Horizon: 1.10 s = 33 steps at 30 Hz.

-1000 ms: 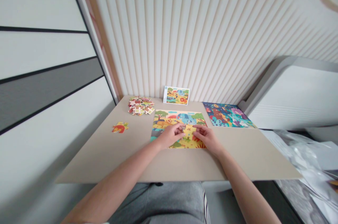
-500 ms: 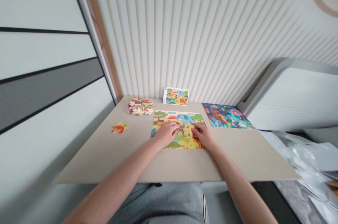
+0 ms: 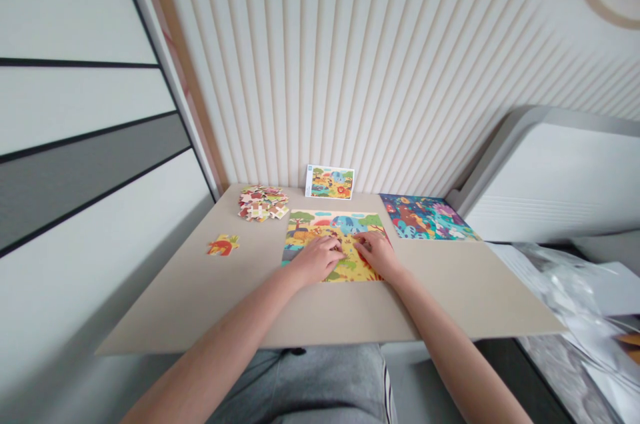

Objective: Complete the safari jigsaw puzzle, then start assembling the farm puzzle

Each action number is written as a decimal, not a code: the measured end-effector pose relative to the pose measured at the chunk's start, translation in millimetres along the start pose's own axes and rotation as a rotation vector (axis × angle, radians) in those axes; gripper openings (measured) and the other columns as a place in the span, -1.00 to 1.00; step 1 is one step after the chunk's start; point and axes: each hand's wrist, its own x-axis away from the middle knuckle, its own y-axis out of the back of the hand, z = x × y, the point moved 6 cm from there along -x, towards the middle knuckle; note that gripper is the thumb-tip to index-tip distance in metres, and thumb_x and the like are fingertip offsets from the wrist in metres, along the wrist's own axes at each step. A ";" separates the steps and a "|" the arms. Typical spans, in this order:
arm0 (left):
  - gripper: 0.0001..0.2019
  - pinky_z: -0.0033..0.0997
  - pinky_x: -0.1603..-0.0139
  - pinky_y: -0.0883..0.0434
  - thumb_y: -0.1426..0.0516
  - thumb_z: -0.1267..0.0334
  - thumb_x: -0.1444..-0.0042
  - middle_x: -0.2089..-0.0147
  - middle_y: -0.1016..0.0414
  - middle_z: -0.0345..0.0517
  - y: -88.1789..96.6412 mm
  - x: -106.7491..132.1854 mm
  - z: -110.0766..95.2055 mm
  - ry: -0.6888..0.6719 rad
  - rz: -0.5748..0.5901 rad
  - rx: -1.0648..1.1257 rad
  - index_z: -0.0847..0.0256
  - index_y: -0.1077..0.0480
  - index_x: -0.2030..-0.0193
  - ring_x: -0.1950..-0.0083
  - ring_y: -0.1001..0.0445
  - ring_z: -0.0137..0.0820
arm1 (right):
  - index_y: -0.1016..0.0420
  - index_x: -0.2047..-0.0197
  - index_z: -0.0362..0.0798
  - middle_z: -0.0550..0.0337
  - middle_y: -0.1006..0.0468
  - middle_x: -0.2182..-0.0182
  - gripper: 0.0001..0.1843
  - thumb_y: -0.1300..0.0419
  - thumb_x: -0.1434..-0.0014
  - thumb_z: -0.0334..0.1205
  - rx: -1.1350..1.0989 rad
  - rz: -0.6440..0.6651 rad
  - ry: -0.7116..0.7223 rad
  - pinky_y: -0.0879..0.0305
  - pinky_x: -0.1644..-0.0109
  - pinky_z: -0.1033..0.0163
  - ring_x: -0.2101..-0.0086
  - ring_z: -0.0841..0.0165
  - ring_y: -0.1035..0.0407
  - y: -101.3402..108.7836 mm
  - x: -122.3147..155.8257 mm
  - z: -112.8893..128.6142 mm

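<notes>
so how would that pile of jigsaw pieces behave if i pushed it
The pile of jigsaw pieces would probably spread apart, since they lie loose and overlapping. Each piece is likely light, looking small and thin. Rolling seems unlikely, given their flat shapes.

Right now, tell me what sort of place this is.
Probably a room in a home, though nothing settles it: a colourful animal puzzle and a heap of loose pieces lie on a beige table set against a ribbed cream backdrop.
</notes>
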 end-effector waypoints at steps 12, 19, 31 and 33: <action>-0.68 -0.12 -0.20 -0.33 -0.05 0.40 -0.28 -0.04 -0.54 -0.01 3.0 0.5 -4.9 -0.009 0.033 0.007 0.09 -0.50 -0.08 -0.09 -0.44 -0.23 | -0.53 0.25 -0.04 0.10 -0.54 0.35 -0.65 -0.06 -0.31 0.01 -0.068 -0.362 -0.279 -0.25 0.21 0.20 0.36 0.29 -0.34 62.4 24.3 -27.7; -0.69 -0.13 -0.32 -0.26 -0.04 0.40 -0.28 -0.20 -0.45 0.01 -3.1 1.3 -0.3 -0.006 0.032 -0.031 0.13 -0.49 -0.08 -0.27 -0.36 -0.23 | -0.55 0.25 -0.07 0.11 -0.56 0.41 -0.60 -0.07 -0.26 0.08 -0.091 -0.399 -0.403 -0.23 0.26 0.20 0.41 0.29 -0.35 72.7 35.8 -46.9; -0.61 -0.10 -0.26 -0.26 -0.06 0.46 -0.26 -0.08 -0.51 0.07 21.8 22.2 -32.9 0.049 0.051 -0.255 0.08 -0.37 -0.19 -0.14 -0.45 -0.17 | -0.57 0.28 -0.05 0.05 -0.61 0.38 -0.53 -0.07 -0.20 0.17 -0.097 -0.282 -0.353 -0.28 0.28 0.17 0.38 0.22 -0.42 55.8 33.1 -52.0; -0.62 -0.15 -0.21 -0.30 -0.04 0.42 -0.29 -0.03 -0.52 0.02 37.5 45.8 -17.8 0.137 0.051 -0.255 0.05 -0.36 -0.21 -0.09 -0.47 -0.20 | -0.58 0.26 -0.04 0.04 -0.62 0.37 -0.53 -0.07 -0.20 0.17 -0.099 -0.278 -0.342 -0.29 0.27 0.16 0.38 0.21 -0.43 54.4 33.3 -55.0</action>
